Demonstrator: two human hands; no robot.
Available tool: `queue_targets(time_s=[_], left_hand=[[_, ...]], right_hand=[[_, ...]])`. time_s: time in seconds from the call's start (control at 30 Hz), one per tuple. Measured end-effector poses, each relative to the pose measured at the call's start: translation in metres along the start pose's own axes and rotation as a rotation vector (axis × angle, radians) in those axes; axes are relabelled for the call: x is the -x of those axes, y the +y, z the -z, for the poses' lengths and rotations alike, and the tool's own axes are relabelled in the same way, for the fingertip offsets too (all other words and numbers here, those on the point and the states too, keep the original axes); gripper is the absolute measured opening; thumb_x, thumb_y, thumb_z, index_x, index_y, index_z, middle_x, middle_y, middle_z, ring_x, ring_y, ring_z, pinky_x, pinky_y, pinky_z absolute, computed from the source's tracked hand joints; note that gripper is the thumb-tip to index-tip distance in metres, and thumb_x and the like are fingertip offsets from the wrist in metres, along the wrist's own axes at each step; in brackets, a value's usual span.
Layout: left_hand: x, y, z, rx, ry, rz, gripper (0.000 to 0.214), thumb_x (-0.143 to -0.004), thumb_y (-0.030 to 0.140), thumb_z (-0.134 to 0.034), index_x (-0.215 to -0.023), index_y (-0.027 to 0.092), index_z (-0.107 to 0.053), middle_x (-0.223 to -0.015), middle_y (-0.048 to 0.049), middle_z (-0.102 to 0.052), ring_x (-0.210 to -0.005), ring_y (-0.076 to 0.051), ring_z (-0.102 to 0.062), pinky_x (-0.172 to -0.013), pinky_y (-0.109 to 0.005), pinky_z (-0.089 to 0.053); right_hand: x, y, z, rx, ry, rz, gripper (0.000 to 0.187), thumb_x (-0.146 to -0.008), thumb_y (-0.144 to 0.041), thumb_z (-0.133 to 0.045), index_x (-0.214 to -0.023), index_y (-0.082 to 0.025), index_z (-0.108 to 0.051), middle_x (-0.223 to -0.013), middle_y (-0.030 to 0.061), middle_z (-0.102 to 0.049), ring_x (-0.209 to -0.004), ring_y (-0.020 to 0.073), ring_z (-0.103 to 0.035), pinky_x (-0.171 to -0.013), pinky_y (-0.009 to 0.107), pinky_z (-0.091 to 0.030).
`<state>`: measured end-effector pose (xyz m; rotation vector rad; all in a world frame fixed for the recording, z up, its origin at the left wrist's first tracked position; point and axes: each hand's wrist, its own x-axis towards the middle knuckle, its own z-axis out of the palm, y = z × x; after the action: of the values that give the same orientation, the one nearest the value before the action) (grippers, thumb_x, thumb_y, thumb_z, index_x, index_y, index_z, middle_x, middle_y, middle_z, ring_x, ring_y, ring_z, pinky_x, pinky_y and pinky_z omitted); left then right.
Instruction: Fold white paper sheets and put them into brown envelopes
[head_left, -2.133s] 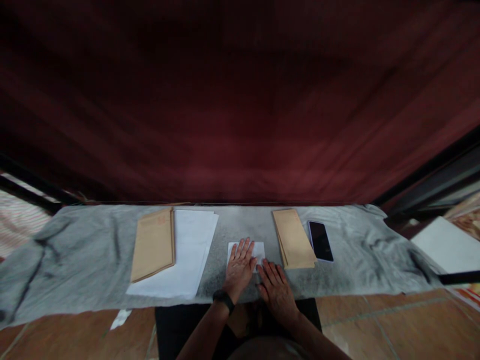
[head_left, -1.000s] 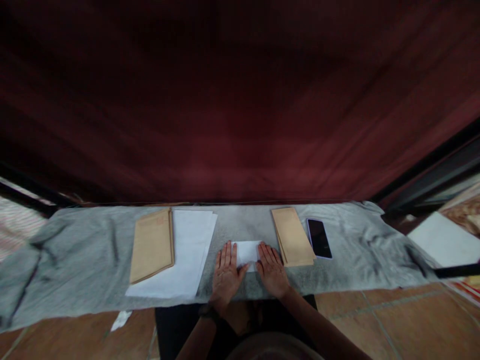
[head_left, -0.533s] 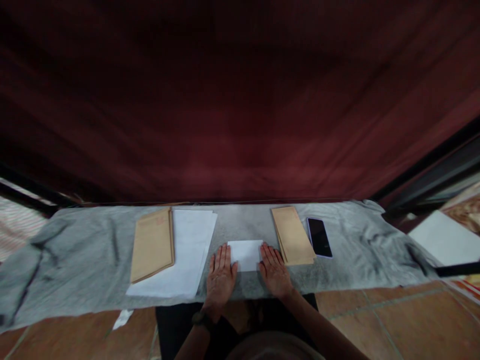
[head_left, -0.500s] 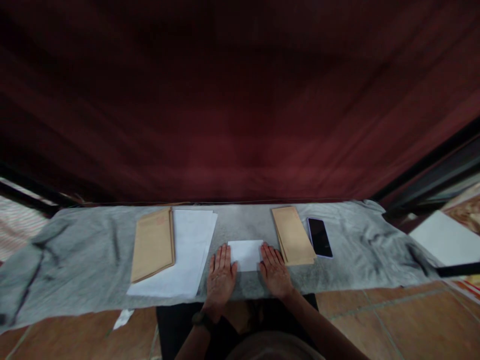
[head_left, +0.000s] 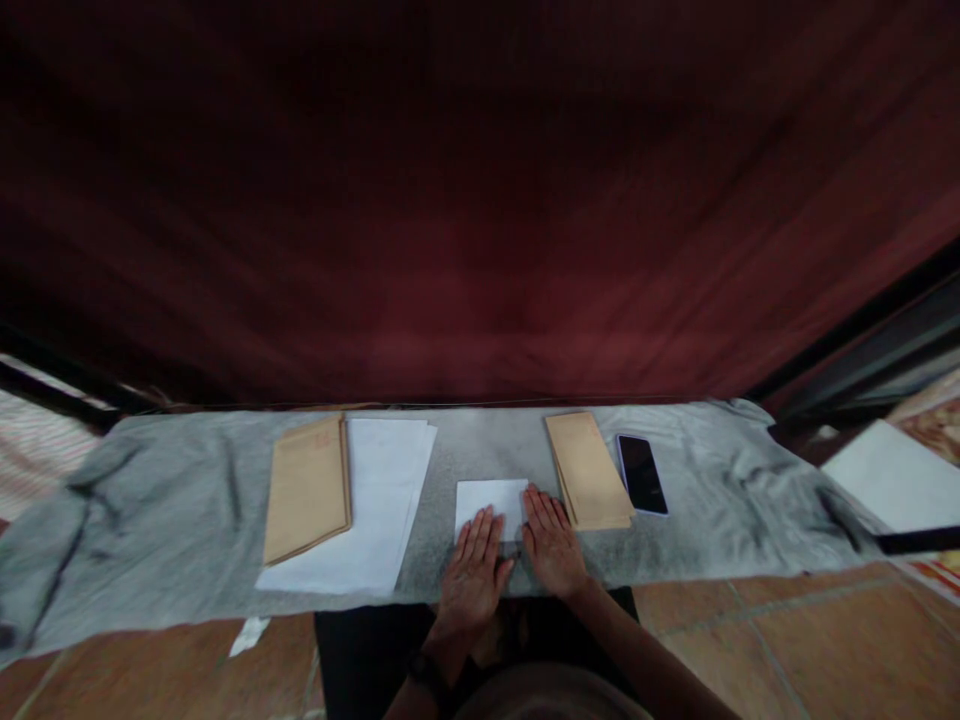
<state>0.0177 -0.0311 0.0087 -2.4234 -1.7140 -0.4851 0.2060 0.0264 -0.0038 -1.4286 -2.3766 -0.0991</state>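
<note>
A small folded white paper (head_left: 490,499) lies on the grey cloth (head_left: 187,500) in front of me. My left hand (head_left: 472,570) rests flat with fingers stretched out, its fingertips on the paper's near edge. My right hand (head_left: 553,545) lies flat and open at the paper's right edge, fingers touching it. Neither hand holds anything.
A brown envelope stack (head_left: 307,488) lies on white sheets (head_left: 379,505) to the left. Another brown envelope stack (head_left: 589,470) and a dark phone (head_left: 643,474) lie to the right. A dark red curtain (head_left: 480,200) hangs behind. Tiled floor (head_left: 787,640) shows in front.
My left hand has slid right from beside the paper onto its near edge. My right hand has stayed at the paper's right side.
</note>
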Motion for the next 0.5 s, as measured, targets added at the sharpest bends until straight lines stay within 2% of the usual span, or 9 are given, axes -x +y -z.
queue_targets(time_s=[0.1, 0.27, 0.4, 0.5], left_hand=[[0.001, -0.001, 0.0, -0.019, 0.006, -0.018, 0.065, -0.099, 0.044, -0.048, -0.155, 0.014, -0.034, -0.159, -0.0156, -0.039, -0.148, -0.028, -0.036, -0.117, -0.045, -0.036], [0.001, -0.003, 0.004, -0.021, -0.01, -0.048, 0.062, -0.098, 0.035, -0.047, -0.156, 0.018, -0.034, -0.161, -0.0139, -0.035, -0.148, -0.029, -0.035, -0.119, -0.047, -0.034], [0.005, -0.004, 0.007, -0.008, -0.032, -0.046, 0.062, -0.097, 0.029, -0.045, -0.157, 0.018, -0.03, -0.161, -0.012, -0.035, -0.149, -0.028, -0.034, -0.12, -0.047, -0.032], [0.01, -0.006, 0.007, -0.011, -0.02, -0.02, 0.066, -0.098, 0.033, -0.044, -0.158, 0.014, -0.025, -0.16, -0.0137, -0.037, -0.149, -0.028, -0.035, -0.119, -0.046, -0.034]], right_hand=[[0.002, -0.005, 0.005, -0.01, -0.005, 0.003, 0.056, -0.102, -0.022, -0.037, -0.157, -0.011, -0.031, -0.158, 0.0121, -0.041, -0.146, 0.0249, -0.037, -0.12, 0.047, -0.031], [0.017, -0.023, 0.016, -0.101, -0.049, 0.146, 0.053, -0.102, -0.02, -0.038, -0.155, -0.016, -0.037, -0.155, 0.0088, -0.046, -0.143, 0.0208, -0.043, -0.119, 0.042, -0.035], [0.026, -0.026, 0.024, -0.094, -0.04, 0.127, 0.053, -0.102, -0.024, -0.041, -0.154, -0.015, -0.039, -0.152, 0.01, -0.05, -0.141, 0.0221, -0.046, -0.119, 0.043, -0.036], [0.029, -0.02, 0.029, -0.083, -0.059, 0.123, 0.055, -0.102, -0.027, -0.044, -0.155, -0.015, -0.037, -0.153, 0.0091, -0.049, -0.141, 0.022, -0.046, -0.121, 0.041, -0.033]])
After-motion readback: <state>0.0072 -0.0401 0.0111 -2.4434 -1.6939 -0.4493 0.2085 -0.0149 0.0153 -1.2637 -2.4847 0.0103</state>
